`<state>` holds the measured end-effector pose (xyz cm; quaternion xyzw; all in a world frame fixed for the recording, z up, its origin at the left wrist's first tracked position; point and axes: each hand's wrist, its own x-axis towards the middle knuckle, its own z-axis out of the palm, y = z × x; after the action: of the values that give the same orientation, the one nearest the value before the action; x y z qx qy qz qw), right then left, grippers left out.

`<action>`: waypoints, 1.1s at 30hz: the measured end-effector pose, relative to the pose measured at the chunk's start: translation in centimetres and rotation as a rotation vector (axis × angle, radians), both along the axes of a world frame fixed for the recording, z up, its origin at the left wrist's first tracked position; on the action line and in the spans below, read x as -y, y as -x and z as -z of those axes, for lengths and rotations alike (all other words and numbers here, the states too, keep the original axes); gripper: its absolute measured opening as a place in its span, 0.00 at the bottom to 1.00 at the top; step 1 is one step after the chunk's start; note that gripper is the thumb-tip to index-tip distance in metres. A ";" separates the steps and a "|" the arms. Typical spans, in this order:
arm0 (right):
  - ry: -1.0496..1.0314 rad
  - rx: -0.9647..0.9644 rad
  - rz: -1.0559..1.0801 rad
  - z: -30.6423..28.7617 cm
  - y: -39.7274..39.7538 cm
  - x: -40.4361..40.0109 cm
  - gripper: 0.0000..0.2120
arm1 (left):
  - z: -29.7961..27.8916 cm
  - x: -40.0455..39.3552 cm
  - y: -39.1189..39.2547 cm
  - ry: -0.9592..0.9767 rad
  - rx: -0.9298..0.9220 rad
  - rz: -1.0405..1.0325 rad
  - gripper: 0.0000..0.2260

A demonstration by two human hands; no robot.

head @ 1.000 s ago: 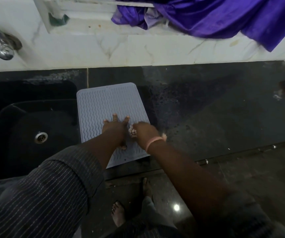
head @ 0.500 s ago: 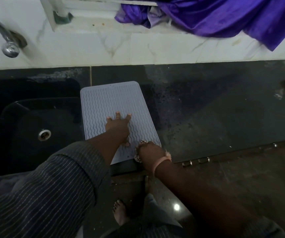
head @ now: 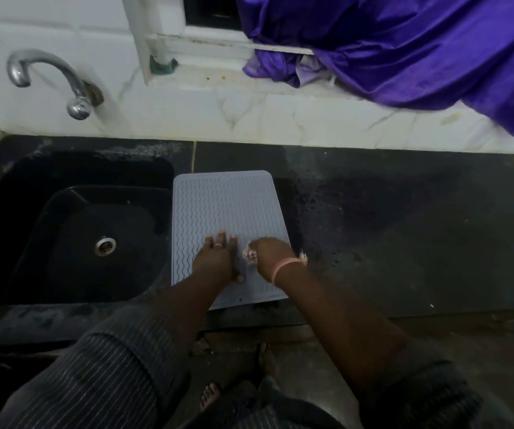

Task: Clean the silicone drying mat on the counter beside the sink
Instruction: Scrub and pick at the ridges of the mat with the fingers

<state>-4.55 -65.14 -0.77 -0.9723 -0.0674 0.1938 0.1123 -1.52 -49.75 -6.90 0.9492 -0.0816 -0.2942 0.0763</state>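
A pale grey silicone drying mat [head: 228, 209] with wavy ridges lies flat on the dark counter, just right of the sink. My left hand [head: 217, 258] presses palm-down on the mat's near half, fingers spread, a ring on one finger. My right hand [head: 269, 253] sits beside it on the mat's right side, fingers curled around a small whitish scrubbing thing [head: 249, 257] that is mostly hidden under the hand. A pink band circles the right wrist.
A black sink [head: 73, 230] with a metal drain lies to the left, a chrome tap [head: 48, 78] above it. The dark wet counter [head: 404, 230] stretches right. Purple cloth [head: 404, 51] hangs from the window ledge. My bare feet show below the counter edge.
My right hand has moved from the mat's near right corner back up beside my left hand. The left hand has stayed pressed on the mat. The camera has tilted up.
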 end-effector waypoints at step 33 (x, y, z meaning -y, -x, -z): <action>-0.048 0.249 -0.386 6.2 -2.6 7.2 0.26 | -1.7 4.8 1.5 0.113 -0.031 -0.161 0.41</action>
<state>-1.95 -72.32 -6.94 -0.9548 -0.2701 0.0885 0.0868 -2.98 -54.56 -5.21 0.9422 -0.0205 -0.2965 0.1545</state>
